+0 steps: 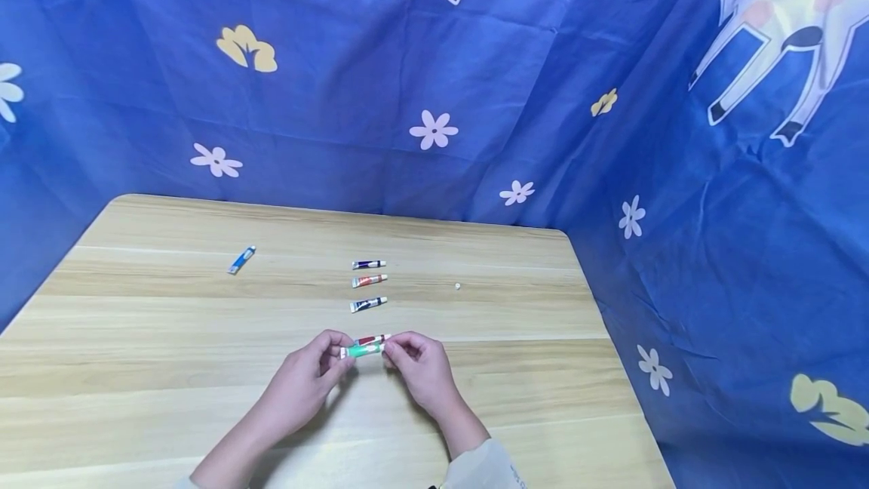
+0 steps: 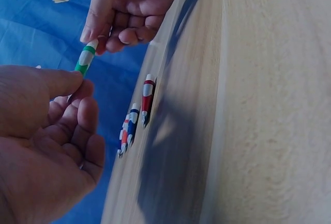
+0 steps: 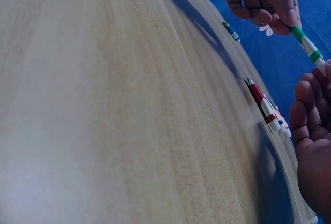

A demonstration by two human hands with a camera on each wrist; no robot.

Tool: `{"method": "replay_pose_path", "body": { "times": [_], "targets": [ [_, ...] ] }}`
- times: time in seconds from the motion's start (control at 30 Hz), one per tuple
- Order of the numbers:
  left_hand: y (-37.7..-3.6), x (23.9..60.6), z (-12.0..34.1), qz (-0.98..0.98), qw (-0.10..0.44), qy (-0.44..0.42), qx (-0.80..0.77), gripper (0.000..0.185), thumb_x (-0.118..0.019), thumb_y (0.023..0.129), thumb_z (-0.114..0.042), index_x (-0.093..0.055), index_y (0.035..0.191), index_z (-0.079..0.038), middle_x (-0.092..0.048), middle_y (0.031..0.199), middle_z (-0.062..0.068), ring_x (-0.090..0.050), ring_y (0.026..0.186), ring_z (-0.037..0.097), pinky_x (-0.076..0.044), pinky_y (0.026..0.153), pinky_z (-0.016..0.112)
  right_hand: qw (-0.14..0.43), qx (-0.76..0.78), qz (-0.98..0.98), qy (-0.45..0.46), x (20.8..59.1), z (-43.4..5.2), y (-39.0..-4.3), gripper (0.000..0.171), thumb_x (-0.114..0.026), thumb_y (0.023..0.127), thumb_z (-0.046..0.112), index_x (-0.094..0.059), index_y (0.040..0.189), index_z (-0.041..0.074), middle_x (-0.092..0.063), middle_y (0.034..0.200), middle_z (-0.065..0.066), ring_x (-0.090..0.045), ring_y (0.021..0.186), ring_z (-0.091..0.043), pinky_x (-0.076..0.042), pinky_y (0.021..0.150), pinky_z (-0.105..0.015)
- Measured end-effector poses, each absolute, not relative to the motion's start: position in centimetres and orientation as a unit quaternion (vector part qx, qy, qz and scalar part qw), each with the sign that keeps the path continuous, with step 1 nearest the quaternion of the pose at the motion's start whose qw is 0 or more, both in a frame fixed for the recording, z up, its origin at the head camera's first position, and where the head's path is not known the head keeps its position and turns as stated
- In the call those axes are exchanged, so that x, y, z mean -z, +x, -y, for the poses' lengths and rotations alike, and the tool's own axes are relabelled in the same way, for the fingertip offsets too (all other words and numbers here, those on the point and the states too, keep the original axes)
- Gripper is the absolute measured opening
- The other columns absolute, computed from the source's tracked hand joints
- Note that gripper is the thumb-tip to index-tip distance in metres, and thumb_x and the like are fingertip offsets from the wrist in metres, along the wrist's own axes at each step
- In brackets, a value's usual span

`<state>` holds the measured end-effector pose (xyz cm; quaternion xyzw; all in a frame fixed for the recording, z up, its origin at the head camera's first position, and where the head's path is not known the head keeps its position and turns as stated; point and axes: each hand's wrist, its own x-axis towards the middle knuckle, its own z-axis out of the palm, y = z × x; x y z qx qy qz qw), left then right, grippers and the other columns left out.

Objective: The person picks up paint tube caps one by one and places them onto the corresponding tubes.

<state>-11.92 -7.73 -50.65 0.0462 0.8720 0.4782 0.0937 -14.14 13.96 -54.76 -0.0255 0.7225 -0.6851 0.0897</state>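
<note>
A small green paint tube is held above the table between both hands. My left hand pinches its flat tail end between thumb and finger. At the other end, my right hand pinches the white cap of the tube. Just behind the green tube in the head view, a dark red paint tube lies on the table. Beyond it, lined up in a column, are a dark blue tube, an orange-red tube and a purple tube, their white caps pointing right.
A bright blue tube lies slanted on the wooden table, toward its far left. Right of the column sits a tiny white piece, too small to identify. Blue printed cloth hangs behind the table and along its right side.
</note>
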Motion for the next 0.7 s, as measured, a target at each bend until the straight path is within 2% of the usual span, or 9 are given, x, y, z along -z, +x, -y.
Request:
{"method": "replay_pose_path", "body": {
  "times": [0.27,0.4,0.7],
  "targets": [
    [-11.77,50.49,7.43,-0.873,0.079,0.062,-0.477,0.019,-0.073,0.104,-0.017,-0.067,0.122,-0.013,-0.067,0.091,-0.002,-0.055,0.074,0.004,-0.049,0.070,0.022,0.086,0.664,-0.742,-0.018,54.94,-13.90,-14.04,0.023,-0.071,0.105,0.016,-0.076,0.098,-0.005,-0.074,0.092,-0.033,-0.064,0.072,-0.009,-0.056,0.068,-0.015],
    [-11.70,50.46,7.24,-0.873,0.082,0.061,-0.477,0.019,-0.073,0.104,-0.016,-0.068,0.121,-0.014,-0.068,0.090,-0.002,-0.054,0.075,0.004,-0.048,0.071,0.022,0.086,0.646,-0.759,-0.015,55.02,-13.83,-13.93,0.032,-0.068,0.108,0.022,-0.074,0.091,-0.005,-0.073,0.088,-0.032,-0.060,0.070,-0.009,-0.052,0.065,-0.016],
    [-11.69,50.62,7.10,-0.870,0.086,0.057,-0.483,0.020,-0.074,0.103,-0.015,-0.068,0.122,-0.013,-0.068,0.091,0.000,-0.055,0.074,0.003,-0.048,0.070,0.022,0.088,0.606,-0.789,-0.044,54.89,-14.44,-13.84,0.049,-0.049,0.117,0.034,-0.071,0.089,-0.001,-0.073,0.087,-0.025,-0.060,0.072,-0.008,-0.054,0.075,-0.021]
  ]
}}
